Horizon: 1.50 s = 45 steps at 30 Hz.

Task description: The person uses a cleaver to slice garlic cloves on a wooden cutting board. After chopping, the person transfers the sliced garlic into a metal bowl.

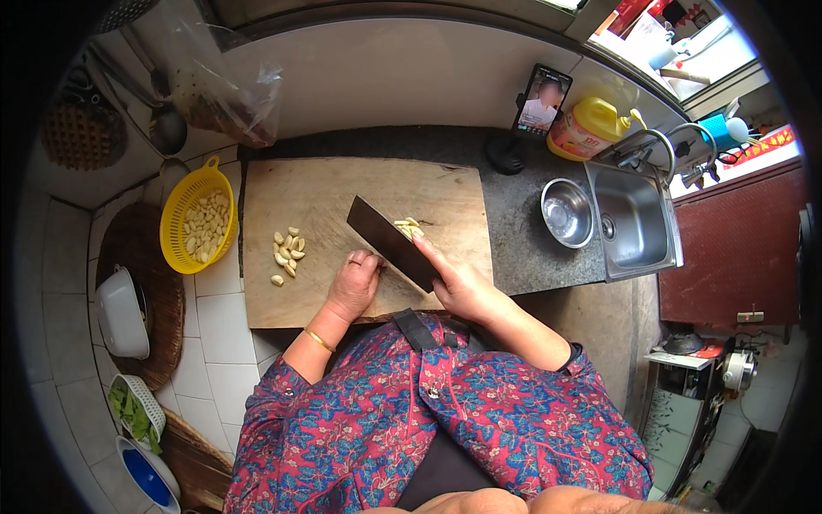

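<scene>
A large wooden cutting board (308,186) lies on the counter. My right hand (457,286) grips a dark-bladed cleaver (393,241), its index finger stretched along the blade. The blade slants across the middle of the board. Beside it, near the blade's left side, my left hand (356,276) rests with curled fingers; whether it pinches anything is hidden. Cut garlic pieces (409,225) lie just past the blade, near my right fingertip. Several peeled garlic cloves (290,247) are scattered on the board's left part. More peeled cloves fill a yellow plastic colander (168,221) left of the board.
Right of the board are a steel bowl (566,213), a sink (632,225), a yellow jug with a pump (584,132) and a phone on a stand (542,103). At left stand a white bowl (122,315) and a white basket of greens (151,398). Utensils hang upper left.
</scene>
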{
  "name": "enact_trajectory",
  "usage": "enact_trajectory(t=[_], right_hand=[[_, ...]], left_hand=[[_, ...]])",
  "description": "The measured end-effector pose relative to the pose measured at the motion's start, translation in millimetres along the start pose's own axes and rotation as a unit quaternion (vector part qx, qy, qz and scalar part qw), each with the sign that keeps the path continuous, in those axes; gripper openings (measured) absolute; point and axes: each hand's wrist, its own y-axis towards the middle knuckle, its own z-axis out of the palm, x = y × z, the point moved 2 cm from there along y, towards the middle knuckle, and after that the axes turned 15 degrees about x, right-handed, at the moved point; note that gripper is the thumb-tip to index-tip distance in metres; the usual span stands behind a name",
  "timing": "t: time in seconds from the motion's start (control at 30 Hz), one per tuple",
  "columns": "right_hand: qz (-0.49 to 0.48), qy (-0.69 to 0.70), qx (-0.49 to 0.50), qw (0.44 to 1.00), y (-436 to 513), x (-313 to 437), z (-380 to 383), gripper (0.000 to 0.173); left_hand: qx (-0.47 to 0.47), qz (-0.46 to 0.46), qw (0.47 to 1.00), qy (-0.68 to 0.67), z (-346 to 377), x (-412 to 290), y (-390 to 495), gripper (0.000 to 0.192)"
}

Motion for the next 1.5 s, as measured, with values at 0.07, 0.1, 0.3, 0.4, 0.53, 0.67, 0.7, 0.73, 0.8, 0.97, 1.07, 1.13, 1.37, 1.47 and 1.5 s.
enact_trajectory(t=[0.07, 0.1, 0.3, 0.4, 0.53, 0.67, 0.7, 0.73, 0.8, 0.97, 1.07, 1.13, 1.37, 1.47, 1.5], right_hand=[[0.001, -0.003, 0.019, 1.000, -1.4, 3.5, -4.4, 0.085], [0.026, 0.000, 0.052, 0.998, -2.5, 8.3, -9.4, 0.084], [0.035, -0.020, 0.073, 0.996, -2.4, 16.6, -20.8, 0.084], [0.072, -0.004, 0.109, 0.991, 0.9, 16.2, -24.5, 0.083], [0.067, 0.003, 0.109, 0.992, 6.4, 3.1, -14.6, 0.083], [0.070, 0.001, 0.102, 0.992, 16.8, 0.9, -2.3, 0.084], [0.086, 0.002, 0.115, 0.990, 19.3, 6.0, -4.1, 0.085], [0.102, 0.003, 0.128, 0.987, 20.3, 8.1, -4.8, 0.085], [0.113, 0.012, 0.126, 0.986, 19.4, 5.2, -3.6, 0.087], [0.052, 0.009, 0.057, 0.997, 9.5, -2.8, 1.4, 0.088], [0.056, 0.014, 0.071, 0.996, 2.8, 9.4, -9.5, 0.087], [0.005, 0.004, 0.030, 1.000, -1.8, 8.6, -9.3, 0.086], [0.005, 0.002, 0.043, 0.999, -2.0, 12.2, -12.9, 0.084], [0.079, 0.005, 0.121, 0.990, -0.6, 21.5, -21.5, 0.084], [0.080, 0.002, 0.121, 0.990, -0.2, 22.5, -22.2, 0.083]], left_hand=[[-0.016, 0.002, 1.000, 0.000, 1.6, 0.3, -0.8, 0.020], [-0.024, 0.004, 1.000, 0.000, 1.8, 0.1, -0.8, 0.020], [-0.017, 0.001, 1.000, 0.007, 2.3, 0.3, -0.5, 0.020], [-0.012, -0.003, 1.000, 0.007, 2.8, 0.7, -0.8, 0.020], [-0.010, 0.005, 1.000, 0.005, 0.1, -0.7, 0.1, 0.021], [-0.009, 0.005, 1.000, 0.004, -0.3, -0.6, 0.5, 0.021], [-0.010, 0.004, 1.000, 0.007, -0.3, -0.2, 0.3, 0.021], [-0.010, 0.004, 1.000, 0.006, -0.2, -0.1, 0.0, 0.022], [-0.011, 0.004, 1.000, 0.004, -0.1, -0.4, -0.3, 0.022], [-0.004, 0.000, 1.000, 0.007, -0.9, -0.9, -0.5, 0.023], [-0.013, -0.001, 1.000, 0.013, 0.3, -2.0, -1.1, 0.025], [-0.017, 0.002, 1.000, 0.014, -0.2, -3.0, -0.1, 0.025], [-0.020, -0.005, 1.000, 0.015, 1.2, -1.6, -1.3, 0.020], [-0.015, -0.005, 1.000, 0.013, 1.3, -0.1, -1.7, 0.019], [-0.013, -0.005, 1.000, 0.011, 1.5, 0.0, -1.3, 0.019]])
